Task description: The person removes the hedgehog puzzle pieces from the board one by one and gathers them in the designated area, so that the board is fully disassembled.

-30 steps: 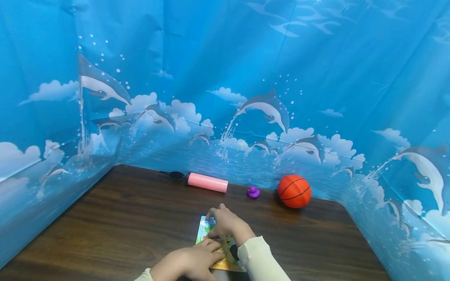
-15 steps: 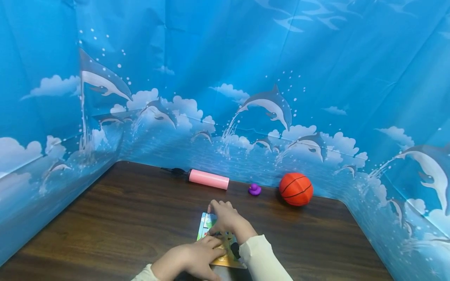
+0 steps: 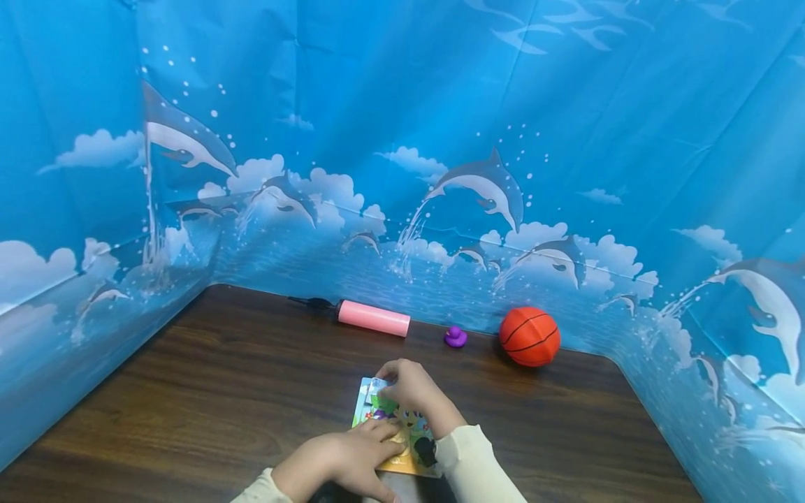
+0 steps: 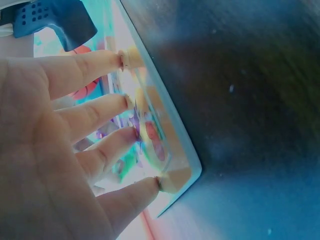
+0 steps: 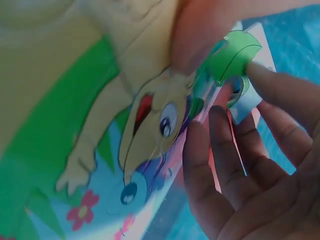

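A jigsaw board (image 3: 413,466) with a bright cartoon picture lies on the dark wooden table. My left hand (image 3: 342,457) rests on its lower left part. In the left wrist view its fingers (image 4: 92,117) are spread and fairly straight, with the tips touching the board near a rounded corner. My right hand (image 3: 415,390) is bent over the board's far edge. In the right wrist view it pinches a jigsaw piece (image 5: 234,56), printed with a green leaf on pale blue, which stands tilted up from the board. The head view mostly hides this piece behind the fingers.
Along the table's back edge lie a pink hand pump (image 3: 374,318) with a black nozzle end, a purple rubber duck (image 3: 455,337) and an orange-red toy basketball (image 3: 530,337). A blue dolphin-print curtain (image 3: 402,209) encloses the table. A black wrist camera (image 3: 425,451) sits by the right sleeve.
The right hand's fingers have drawn together at the far edge of the board, and more of the picture shows beneath them. The left hand stays nearly where it was.
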`<action>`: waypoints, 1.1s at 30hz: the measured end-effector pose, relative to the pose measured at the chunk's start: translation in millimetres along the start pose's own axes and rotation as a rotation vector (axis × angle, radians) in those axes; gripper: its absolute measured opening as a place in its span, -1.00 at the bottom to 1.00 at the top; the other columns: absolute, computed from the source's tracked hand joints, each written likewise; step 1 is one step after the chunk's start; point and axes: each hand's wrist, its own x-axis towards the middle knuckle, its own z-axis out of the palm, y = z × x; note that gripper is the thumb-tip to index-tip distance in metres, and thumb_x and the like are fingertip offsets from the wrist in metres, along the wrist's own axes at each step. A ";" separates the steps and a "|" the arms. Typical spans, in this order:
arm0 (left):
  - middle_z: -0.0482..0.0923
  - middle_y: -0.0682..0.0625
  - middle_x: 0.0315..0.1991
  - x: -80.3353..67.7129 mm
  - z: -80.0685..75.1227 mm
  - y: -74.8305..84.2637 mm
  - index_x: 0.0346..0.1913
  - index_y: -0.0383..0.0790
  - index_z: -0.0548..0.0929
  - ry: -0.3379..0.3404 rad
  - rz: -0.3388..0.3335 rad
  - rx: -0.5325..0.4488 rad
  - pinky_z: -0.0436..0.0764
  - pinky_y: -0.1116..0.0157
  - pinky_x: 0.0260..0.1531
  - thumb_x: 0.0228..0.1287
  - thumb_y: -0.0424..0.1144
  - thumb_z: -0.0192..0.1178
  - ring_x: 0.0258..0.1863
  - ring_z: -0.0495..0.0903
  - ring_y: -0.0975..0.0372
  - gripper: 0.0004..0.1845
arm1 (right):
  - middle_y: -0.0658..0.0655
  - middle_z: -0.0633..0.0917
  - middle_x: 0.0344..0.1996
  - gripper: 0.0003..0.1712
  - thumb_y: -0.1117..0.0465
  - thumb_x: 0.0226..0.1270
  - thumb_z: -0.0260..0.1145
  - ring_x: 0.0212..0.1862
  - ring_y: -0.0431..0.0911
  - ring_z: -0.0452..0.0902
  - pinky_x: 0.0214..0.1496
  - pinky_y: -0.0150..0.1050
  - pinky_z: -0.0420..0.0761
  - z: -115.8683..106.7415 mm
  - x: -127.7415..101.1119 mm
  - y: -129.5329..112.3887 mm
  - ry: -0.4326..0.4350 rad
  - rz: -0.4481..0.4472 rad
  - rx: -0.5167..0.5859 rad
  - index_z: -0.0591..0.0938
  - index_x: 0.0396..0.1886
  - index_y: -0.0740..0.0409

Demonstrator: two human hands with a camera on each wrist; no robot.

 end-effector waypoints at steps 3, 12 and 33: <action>0.11 0.01 0.34 -1.0 -0.3 1.1 0.27 0.02 0.34 0.008 -0.004 -0.006 0.27 0.02 0.15 0.02 0.29 0.09 0.32 0.06 0.08 -0.26 | -0.07 0.64 -0.36 -0.89 0.23 0.14 0.30 -0.32 -0.18 0.53 -0.28 -0.26 0.58 -5.2 0.0 7.1 -0.002 0.033 0.215 0.69 -0.32 0.03; 0.10 0.03 0.34 0.1 -0.4 2.0 0.26 0.06 0.34 0.012 -0.035 -0.038 0.26 -0.02 0.14 -0.01 0.32 0.10 0.31 0.07 0.08 -0.24 | 0.14 0.69 -0.27 -0.63 0.20 0.08 0.35 -0.27 -0.05 0.64 -0.21 -0.14 0.61 -49.1 -16.0 62.8 0.075 0.295 0.637 0.62 -0.10 0.28; 0.10 0.04 0.34 -3.1 -2.3 4.7 0.24 0.07 0.36 0.030 -0.050 -0.043 0.25 -0.04 0.14 -0.03 0.31 0.12 0.32 0.07 0.08 -0.25 | 0.06 0.69 -0.38 -0.82 0.12 0.15 0.28 -0.37 -0.09 0.55 -0.35 -0.15 0.52 -78.6 -62.6 127.4 0.343 0.467 0.037 0.70 -0.32 0.09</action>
